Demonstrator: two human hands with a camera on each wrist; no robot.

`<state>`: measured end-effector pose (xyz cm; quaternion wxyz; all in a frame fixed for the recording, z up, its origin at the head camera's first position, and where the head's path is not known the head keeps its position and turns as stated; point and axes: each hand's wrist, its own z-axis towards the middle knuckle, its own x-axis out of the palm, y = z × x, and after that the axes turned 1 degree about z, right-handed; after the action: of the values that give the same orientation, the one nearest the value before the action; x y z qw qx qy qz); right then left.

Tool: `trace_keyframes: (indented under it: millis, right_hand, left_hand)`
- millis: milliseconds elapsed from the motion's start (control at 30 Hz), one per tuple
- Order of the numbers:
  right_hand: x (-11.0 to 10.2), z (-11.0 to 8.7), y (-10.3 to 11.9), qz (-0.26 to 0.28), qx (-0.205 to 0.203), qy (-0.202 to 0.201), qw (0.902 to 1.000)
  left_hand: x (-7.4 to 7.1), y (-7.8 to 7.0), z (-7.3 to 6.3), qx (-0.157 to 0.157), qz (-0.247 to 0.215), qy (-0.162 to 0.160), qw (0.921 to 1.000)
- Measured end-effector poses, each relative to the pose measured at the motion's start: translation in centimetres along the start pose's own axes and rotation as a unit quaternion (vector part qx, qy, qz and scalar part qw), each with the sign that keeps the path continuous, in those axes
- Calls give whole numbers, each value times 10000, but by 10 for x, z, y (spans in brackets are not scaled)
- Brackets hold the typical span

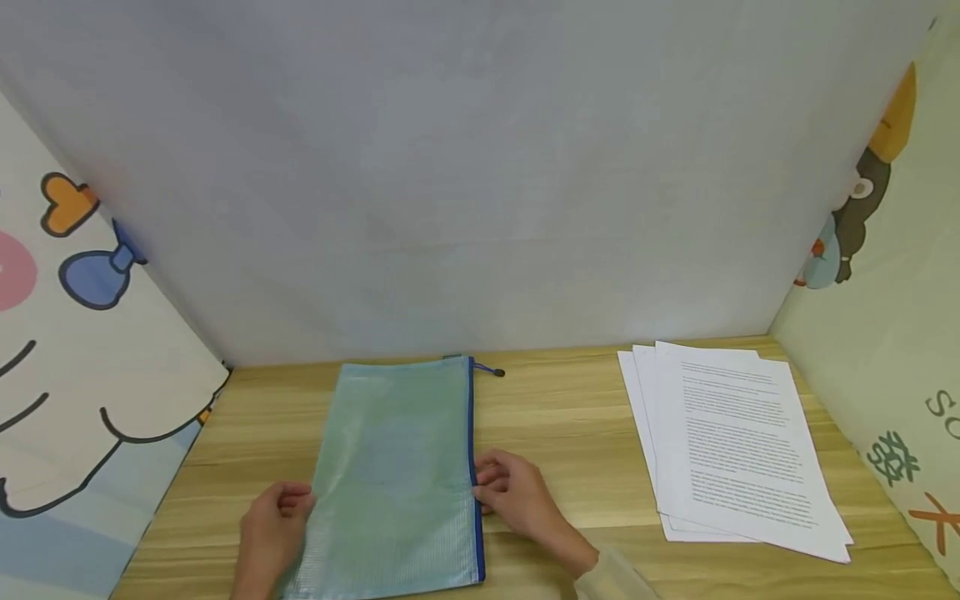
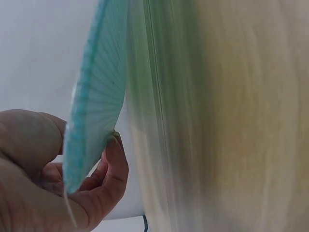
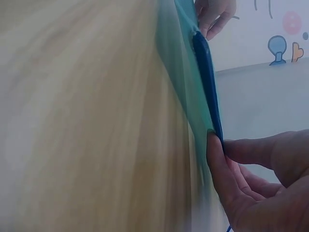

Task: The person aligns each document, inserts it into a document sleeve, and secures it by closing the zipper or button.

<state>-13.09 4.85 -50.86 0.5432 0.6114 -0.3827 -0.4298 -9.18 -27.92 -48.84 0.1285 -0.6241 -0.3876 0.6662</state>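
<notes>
A translucent green zip document pouch (image 1: 397, 475) lies flat-on to the head view, its dark blue zipper edge (image 1: 472, 433) on the right. The zip's pull cord (image 1: 491, 369) sticks out at the top right corner. My left hand (image 1: 273, 533) pinches the pouch's left edge; in the left wrist view, thumb and fingers (image 2: 116, 164) lie on either side of that edge. On the zipper side, my right hand (image 1: 517, 496) pinches the border between thumb and fingers (image 3: 219, 174). Both wrist views show the held edges lifted above the wooden table.
To the right, several printed paper sheets (image 1: 742, 450) lie in a loosely fanned stack on the wooden table (image 1: 562, 417). A pale grey wall (image 1: 480, 183) stands behind the table. Patterned panels with cartoon figures (image 1: 75, 333) flank the table left and right.
</notes>
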Motion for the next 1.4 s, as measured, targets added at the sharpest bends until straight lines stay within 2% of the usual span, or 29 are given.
trace_keyframes:
  millis: [400, 533, 867, 1167, 1400]
  right_hand:
    - [-19, -18, -2, -511, -228, -220, 9982]
    - [-29, -27, -4, -701, -158, -399, 9966]
    - [-51, -48, -5, -669, -119, -702, 9952]
    - [-70, -62, -4, -963, 129, -800, 9920]
    - [-85, -72, -6, -1082, 260, -883, 9899]
  left_hand:
    - [9, -11, -17, 487, -270, -117, 9984]
    - [15, -19, -23, 581, -448, -26, 9973]
    - [28, -34, -38, 699, -824, 200, 9939]
    - [40, -47, -51, 869, -932, 479, 9907]
    - [51, -53, -59, 1028, -1204, 647, 9853]
